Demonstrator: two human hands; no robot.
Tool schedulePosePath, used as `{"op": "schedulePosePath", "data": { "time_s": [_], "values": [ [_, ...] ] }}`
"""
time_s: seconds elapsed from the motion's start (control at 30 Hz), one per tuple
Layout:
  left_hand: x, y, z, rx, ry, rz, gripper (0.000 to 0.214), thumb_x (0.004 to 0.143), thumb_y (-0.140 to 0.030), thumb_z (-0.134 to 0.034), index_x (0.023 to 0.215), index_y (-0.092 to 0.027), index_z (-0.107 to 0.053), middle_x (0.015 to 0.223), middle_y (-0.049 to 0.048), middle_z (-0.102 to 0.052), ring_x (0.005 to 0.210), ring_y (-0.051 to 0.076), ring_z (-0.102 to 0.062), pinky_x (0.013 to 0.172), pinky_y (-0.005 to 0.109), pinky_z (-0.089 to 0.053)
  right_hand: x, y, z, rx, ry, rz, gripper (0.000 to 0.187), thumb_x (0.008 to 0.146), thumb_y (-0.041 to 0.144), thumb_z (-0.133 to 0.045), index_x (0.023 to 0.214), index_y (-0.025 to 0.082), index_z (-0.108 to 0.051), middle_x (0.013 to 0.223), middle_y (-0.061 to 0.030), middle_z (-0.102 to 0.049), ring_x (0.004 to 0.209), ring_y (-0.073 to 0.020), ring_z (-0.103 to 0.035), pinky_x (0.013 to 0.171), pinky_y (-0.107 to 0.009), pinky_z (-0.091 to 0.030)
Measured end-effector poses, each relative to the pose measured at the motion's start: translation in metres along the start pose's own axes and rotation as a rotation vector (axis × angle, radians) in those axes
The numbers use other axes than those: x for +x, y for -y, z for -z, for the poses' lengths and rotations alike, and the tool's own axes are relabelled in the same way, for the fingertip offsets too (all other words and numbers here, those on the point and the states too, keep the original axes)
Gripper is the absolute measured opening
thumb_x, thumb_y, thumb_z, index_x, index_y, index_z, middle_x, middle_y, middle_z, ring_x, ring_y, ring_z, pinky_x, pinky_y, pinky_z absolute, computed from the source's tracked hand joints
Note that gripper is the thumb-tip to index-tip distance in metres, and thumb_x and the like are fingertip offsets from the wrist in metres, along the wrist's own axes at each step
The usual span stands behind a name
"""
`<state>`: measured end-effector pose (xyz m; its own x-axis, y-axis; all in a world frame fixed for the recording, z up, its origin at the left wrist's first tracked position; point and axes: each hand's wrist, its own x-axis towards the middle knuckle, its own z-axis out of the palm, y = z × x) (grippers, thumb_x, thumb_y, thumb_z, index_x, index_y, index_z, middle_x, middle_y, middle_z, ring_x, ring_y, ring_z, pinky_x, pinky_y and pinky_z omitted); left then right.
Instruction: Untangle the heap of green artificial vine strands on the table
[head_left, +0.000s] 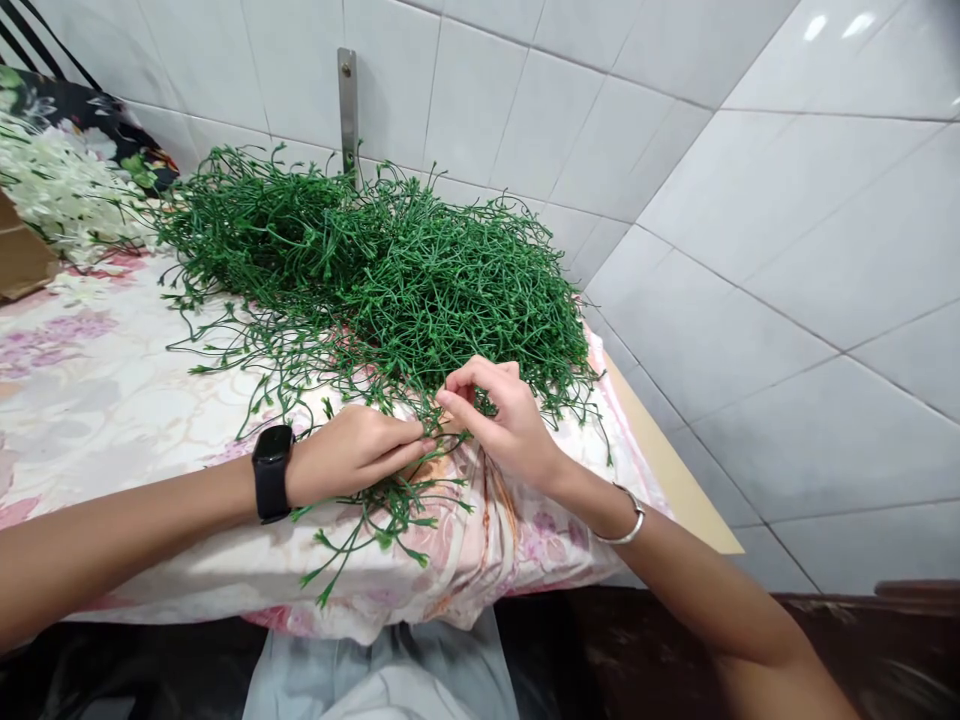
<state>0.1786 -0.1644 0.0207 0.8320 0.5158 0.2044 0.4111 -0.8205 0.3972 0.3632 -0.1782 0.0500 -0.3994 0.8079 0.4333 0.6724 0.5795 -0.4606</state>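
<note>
White tiled walls [487, 110] meet in a corner to the right of your counter [135, 390], which is draped in a floral cloth [56, 430] of pinks, lilacs and creams. Near its front edge you have a small bunch of green artificial stems [386, 530] under your left hand [367, 450]. That hand is closed on the bunch, fingers pointing right, and the forked tips fan out below it over the gathered cloth. Your right hand [510, 415] is just beside it, fingers curled, thumb and forefinger close together above the stems; whether the fingertips meet on one of them cannot be told.

Right beyond your hands a large tangled heap of green stems [457, 285] spreads along the back of the counter, with loose stems [232, 350] straggling forward from its left half. You wear a black smartwatch [274, 470] on your left wrist and a silver bangle [634, 520] on your right.

Farther left lie white artificial flowers [67, 190], with a brown cardboard piece [22, 255] before them and a dark floral fabric [90, 115] behind. A metal strip [347, 105] stands upright against the wall behind the heap. To your right, a yellowish board [664, 445] shows past the cloth's edge, and your pale clothing [382, 670] shows below.
</note>
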Motion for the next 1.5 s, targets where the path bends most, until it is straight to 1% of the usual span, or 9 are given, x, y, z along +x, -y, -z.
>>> {"op": "schedulePosePath", "data": {
  "time_s": [0.2, 0.5, 0.63, 0.67, 0.77, 0.9, 1.13, 1.33, 1.5],
  "values": [
    [0.001, 0.005, -0.005, -0.038, -0.025, 0.036, 0.034, 0.089, -0.032, -0.026, 0.062, -0.016, -0.038, 0.051, -0.0042, -0.033, 0.047, 0.008, -0.033, 0.050, 0.023, -0.022, -0.005, -0.002, -0.009, -0.240, -0.278, 0.114, 0.008, 0.081, 0.022, -0.047, 0.075, 0.017, -0.050, 0.071, -0.0005, -0.054, 0.072, -0.0115, -0.047, 0.073, -0.031, -0.025],
    [0.001, 0.006, -0.006, -0.022, -0.020, 0.025, 0.033, 0.090, -0.033, -0.022, 0.065, -0.016, -0.035, 0.053, -0.0042, -0.030, 0.048, 0.008, -0.032, 0.051, 0.023, -0.021, 0.001, -0.001, -0.009, -0.172, -0.438, 0.104, 0.007, 0.079, 0.019, -0.051, 0.071, 0.019, -0.051, 0.067, 0.0006, -0.053, 0.068, -0.0112, -0.047, 0.073, -0.033, -0.030],
    [-0.003, 0.003, -0.004, 0.008, 0.093, -0.027, 0.034, 0.090, -0.034, -0.022, 0.066, -0.016, -0.037, 0.056, -0.0027, -0.037, 0.050, 0.008, -0.033, 0.052, 0.023, -0.022, 0.018, -0.027, 0.016, 0.024, -0.770, -0.054, 0.009, 0.080, 0.027, -0.049, 0.075, 0.020, -0.050, 0.070, -0.0003, -0.050, 0.063, -0.0102, -0.045, 0.061, -0.028, -0.035],
    [-0.003, 0.002, -0.003, -0.007, 0.110, -0.020, 0.034, 0.090, -0.034, -0.022, 0.066, -0.016, -0.037, 0.057, -0.0027, -0.037, 0.051, 0.008, -0.034, 0.053, 0.023, -0.022, 0.020, -0.033, 0.021, 0.071, -0.776, -0.094, 0.010, 0.078, 0.028, -0.051, 0.074, 0.019, -0.050, 0.068, 0.0000, -0.048, 0.063, -0.0100, -0.044, 0.061, -0.028, -0.035],
    [-0.002, 0.001, 0.000, -0.069, 0.098, 0.048, 0.034, 0.090, -0.035, -0.022, 0.066, -0.016, -0.036, 0.056, -0.0035, -0.035, 0.050, 0.007, -0.034, 0.052, 0.022, -0.022, 0.022, -0.040, 0.028, 0.092, -0.542, -0.102, 0.011, 0.077, 0.029, -0.054, 0.072, 0.019, -0.053, 0.068, 0.0008, -0.049, 0.064, -0.0093, -0.044, 0.063, -0.027, -0.036],
    [0.000, 0.000, 0.004, -0.119, -0.006, 0.100, 0.035, 0.090, -0.035, -0.024, 0.063, -0.016, -0.033, 0.055, -0.0041, -0.033, 0.050, 0.007, -0.033, 0.052, 0.022, -0.023, 0.015, -0.030, 0.022, 0.072, -0.377, -0.034, 0.011, 0.077, 0.029, -0.054, 0.072, 0.019, -0.055, 0.067, 0.0018, -0.051, 0.065, -0.0089, -0.046, 0.067, -0.029, -0.035],
    [-0.003, -0.003, 0.012, -0.162, -0.090, 0.098, 0.033, 0.090, -0.031, -0.028, 0.062, -0.016, -0.035, 0.053, -0.0044, -0.032, 0.049, 0.006, -0.034, 0.051, 0.022, -0.023, 0.013, -0.033, 0.018, -0.038, -0.370, -0.016, 0.009, 0.075, 0.028, -0.057, 0.073, 0.019, -0.057, 0.064, 0.0034, -0.050, 0.065, -0.0084, -0.048, 0.073, -0.030, -0.031],
    [-0.004, -0.005, 0.019, -0.176, -0.174, 0.114, 0.034, 0.088, -0.029, -0.031, 0.058, -0.016, -0.031, 0.050, -0.0052, -0.026, 0.045, 0.006, -0.028, 0.049, 0.022, -0.022, 0.014, -0.043, 0.018, 0.055, -0.459, -0.102, 0.016, 0.073, 0.031, -0.058, 0.084, 0.020, -0.055, 0.070, 0.0026, -0.045, 0.066, -0.0081, -0.044, 0.064, -0.026, -0.034],
    [-0.002, 0.002, 0.020, -0.245, -0.202, 0.187, 0.036, 0.088, -0.033, -0.032, 0.056, -0.015, -0.037, 0.050, -0.0049, -0.027, 0.047, 0.006, -0.031, 0.049, 0.021, -0.024, 0.014, -0.043, 0.017, 0.053, -0.465, -0.068, 0.008, 0.077, 0.027, -0.054, 0.080, 0.020, -0.056, 0.068, 0.0022, -0.046, 0.064, -0.0076, -0.043, 0.063, -0.026, -0.034]
  ]
}}
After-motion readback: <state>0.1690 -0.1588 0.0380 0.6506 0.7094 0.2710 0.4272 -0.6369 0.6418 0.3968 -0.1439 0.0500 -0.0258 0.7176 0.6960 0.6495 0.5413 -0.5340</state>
